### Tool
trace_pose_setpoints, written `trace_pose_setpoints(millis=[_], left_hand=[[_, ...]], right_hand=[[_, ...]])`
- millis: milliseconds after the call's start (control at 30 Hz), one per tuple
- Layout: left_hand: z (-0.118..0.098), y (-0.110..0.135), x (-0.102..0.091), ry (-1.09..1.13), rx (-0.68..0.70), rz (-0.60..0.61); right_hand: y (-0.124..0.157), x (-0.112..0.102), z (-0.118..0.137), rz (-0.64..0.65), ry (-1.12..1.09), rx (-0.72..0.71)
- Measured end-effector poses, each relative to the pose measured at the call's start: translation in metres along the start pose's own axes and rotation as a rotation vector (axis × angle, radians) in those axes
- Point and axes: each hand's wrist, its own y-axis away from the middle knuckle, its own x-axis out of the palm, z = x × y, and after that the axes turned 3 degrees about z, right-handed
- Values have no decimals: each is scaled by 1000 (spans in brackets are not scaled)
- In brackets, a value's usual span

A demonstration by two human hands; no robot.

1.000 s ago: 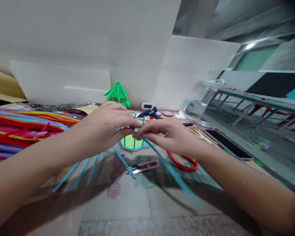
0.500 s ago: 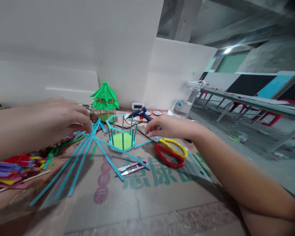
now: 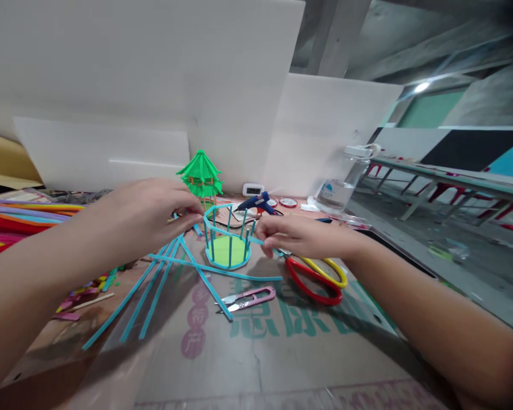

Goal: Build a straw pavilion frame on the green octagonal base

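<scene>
A small frame of blue sticks [image 3: 222, 228] stands on a round green base [image 3: 227, 251], with several uprights and an angular top ring. My left hand [image 3: 151, 216] is pinched shut at the left corner of that ring. Just right of the frame, my right hand [image 3: 301, 234] is closed, its fingertips pinching a short blue stick [image 3: 261, 241] that reaches the frame's right side. Several long blue sticks [image 3: 154, 285] lie fanned out on the cardboard under my left hand.
Red and yellow scissors [image 3: 318, 279] lie under my right wrist, and pink thread snips [image 3: 248, 297] nearer me. At the back stand a finished green pagoda model [image 3: 200, 173], a blue glue gun [image 3: 256, 202] and a water bottle [image 3: 342, 182]. Coloured pipe cleaners [image 3: 8, 219] are piled on the left.
My left hand has come in from the loose sticks to the frame's top ring. My right hand has moved from the scissors to the frame's right side, pinching a short blue stick.
</scene>
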Motion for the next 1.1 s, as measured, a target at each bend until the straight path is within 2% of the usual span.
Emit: trace_pose_setpoints(millis=[67,133,200,267,467,600,700,800,933,1100], left_hand=[[-7,0,1,42,11,-90],[-18,0,2,117,30,-183],[-30,1,4,205,52,-247],[-40,3,6,258,77,-258],[-54,5,10,321,80,-294],[-53,1,12,326,79,-263],[-50,-2,15,250,18,-199],[-49,-4,16,176,-17,-170],[-47,-5,16,141,14,-196],[-32,-7,22,114,52,-169]], right_hand=[[4,-3,16,-241,-62,-55],[6,-1,30,-460,8,-75],[6,3,40,-570,155,-70],[5,9,45,-618,264,-86],[0,15,44,-671,406,-113],[-1,15,42,-672,503,-141],[1,14,41,-672,562,-179],[2,11,41,-663,553,-187],[2,6,38,-661,524,-131],[3,-1,27,-626,465,-110]])
